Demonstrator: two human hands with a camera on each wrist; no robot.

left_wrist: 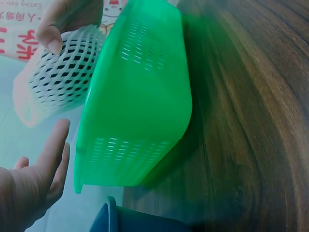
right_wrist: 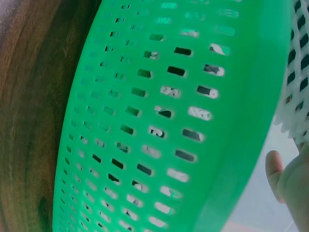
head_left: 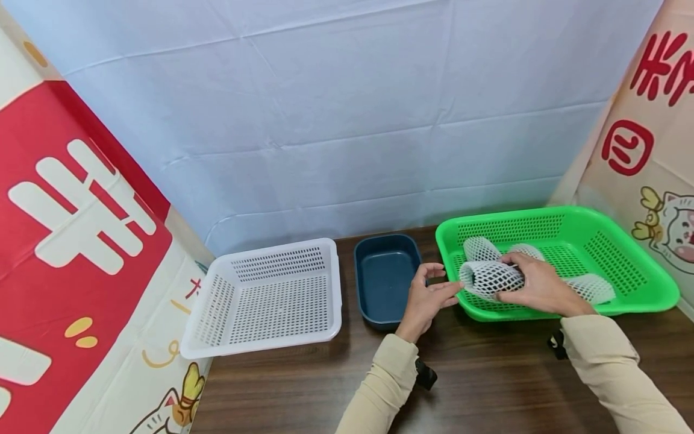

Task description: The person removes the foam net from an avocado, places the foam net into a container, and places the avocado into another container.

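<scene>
A: Right grip (head_left: pixel 534 286)?
B: Clamped on a white net (head_left: pixel 490 278), fingers on the far side, thumb on the near side.
A: Net position?
B: Above the left part of the green basket (head_left: pixel 645 295); its hollow end sticks out of that grip, leftward.
A: Left grip (head_left: pixel 425 298)?
B: Fingers extended, apart, just beside the hollow end; can't tell if touching.
A: Rest?
B: Three more nets (head_left: pixel 479 248) inside the basket; blue tub (head_left: pixel 385 280), then white basket (head_left: pixel 282 307), left of it on the bench (head_left: pixel 472 380).
</scene>
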